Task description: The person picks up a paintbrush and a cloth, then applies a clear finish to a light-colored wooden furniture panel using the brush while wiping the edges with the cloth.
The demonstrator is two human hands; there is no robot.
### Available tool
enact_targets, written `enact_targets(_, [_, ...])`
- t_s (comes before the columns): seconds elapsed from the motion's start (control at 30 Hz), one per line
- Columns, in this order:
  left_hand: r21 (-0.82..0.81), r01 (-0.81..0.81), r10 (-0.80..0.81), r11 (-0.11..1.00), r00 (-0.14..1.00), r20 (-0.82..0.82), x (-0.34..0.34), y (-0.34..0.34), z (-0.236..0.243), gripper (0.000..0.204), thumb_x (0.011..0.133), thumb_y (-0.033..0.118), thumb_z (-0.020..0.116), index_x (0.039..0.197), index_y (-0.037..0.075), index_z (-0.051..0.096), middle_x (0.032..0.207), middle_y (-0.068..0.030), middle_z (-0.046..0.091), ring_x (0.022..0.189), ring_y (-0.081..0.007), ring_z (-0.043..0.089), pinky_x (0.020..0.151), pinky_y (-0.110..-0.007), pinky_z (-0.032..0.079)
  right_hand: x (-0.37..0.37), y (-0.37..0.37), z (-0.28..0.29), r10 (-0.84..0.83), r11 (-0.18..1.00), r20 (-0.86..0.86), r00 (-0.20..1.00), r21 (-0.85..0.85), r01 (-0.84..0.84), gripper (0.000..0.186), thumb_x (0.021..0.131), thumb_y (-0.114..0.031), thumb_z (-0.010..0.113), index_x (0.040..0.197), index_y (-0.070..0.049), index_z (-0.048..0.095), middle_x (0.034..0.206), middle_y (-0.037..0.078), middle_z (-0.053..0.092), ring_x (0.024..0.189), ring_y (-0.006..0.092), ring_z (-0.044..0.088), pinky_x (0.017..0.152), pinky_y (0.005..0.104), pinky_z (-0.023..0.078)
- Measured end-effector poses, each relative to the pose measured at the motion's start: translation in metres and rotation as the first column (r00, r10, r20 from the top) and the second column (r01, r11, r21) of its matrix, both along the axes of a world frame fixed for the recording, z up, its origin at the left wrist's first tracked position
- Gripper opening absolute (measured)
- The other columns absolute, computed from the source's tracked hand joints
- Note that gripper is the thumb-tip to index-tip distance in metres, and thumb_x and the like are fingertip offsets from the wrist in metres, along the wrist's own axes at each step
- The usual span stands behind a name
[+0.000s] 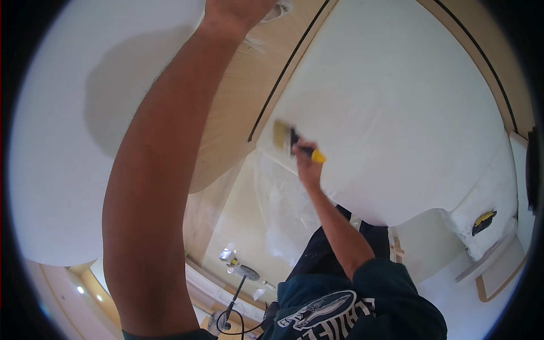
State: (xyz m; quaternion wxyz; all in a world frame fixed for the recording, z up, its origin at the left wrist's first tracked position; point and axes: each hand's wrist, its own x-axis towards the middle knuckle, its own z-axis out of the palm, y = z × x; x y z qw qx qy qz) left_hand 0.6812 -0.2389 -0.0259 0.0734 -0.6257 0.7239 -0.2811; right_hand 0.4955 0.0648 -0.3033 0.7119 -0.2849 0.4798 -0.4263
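My right hand (306, 157) is wrapped round the handle of a wide flat paintbrush (294, 140) with a black and yellow handle. The pale bristles, slightly blurred, are over the left edge of a large white sheet (391, 107). Past the sheet's left edge runs a light brown surface with a black strip (289, 68). Reaching up to the top edge of the picture is my left arm, and my left hand (239, 10) is cut off there, its fingers out of sight. A crumpled whitish bit (277, 11) shows beside it.
A broad white surface (56, 141) fills the left side. Clear plastic film (286, 198) lies below the sheet's edge. A black and yellow tool (483, 223) rests on white wrapping at the right. On the floor stands a long-handled tool with a round grey head (247, 272).
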Motion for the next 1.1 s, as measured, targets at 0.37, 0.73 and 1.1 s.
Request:
enact_targets(0.37, [0.02,0.01,-0.009,1.0,1.0,-0.021,-0.008,-0.006,0.002,0.022,0.091,0.009,0.055,0.112,0.006,0.057,0.111,-0.0091,0.057,0.105,-0.0254,0.06,0.074,-0.034,0.06,0.014,0.048,0.006,0.51,0.857,-0.223,0.831,0.054,-0.512,0.009,0.089,-0.008,0.068,0.098,-0.008,0.066,0.083,0.008,0.072,0.084,0.0165,0.071,0.075,0.0299,0.053])
enact_targets(0.73, [0.029,-0.016,0.015,0.999,1.0,0.016,-0.019,-0.016,0.002,0.021,0.089,0.008,0.057,0.11,0.007,0.057,0.112,-0.0081,0.056,0.104,-0.0231,0.059,0.071,-0.032,0.06,0.024,0.045,-0.004,0.716,0.657,-0.403,0.57,0.115,-0.745,0.01,0.09,-0.011,0.066,0.1,-0.008,0.063,0.097,0.012,0.073,0.09,0.0122,0.066,0.082,0.0286,0.05])
enact_targets(1.1, [0.057,-0.072,0.073,0.996,0.997,-0.014,-0.025,-0.013,0.008,0.023,0.087,0.006,0.057,0.11,0.007,0.059,0.111,-0.0082,0.055,0.106,-0.0254,0.059,0.076,-0.035,0.06,-0.048,0.062,-0.001,0.658,0.753,-0.183,0.731,0.178,-0.633,0.013,0.092,-0.009,0.065,0.104,-0.004,0.064,0.1,0.002,0.069,0.086,0.0093,0.062,0.077,0.0278,0.05])
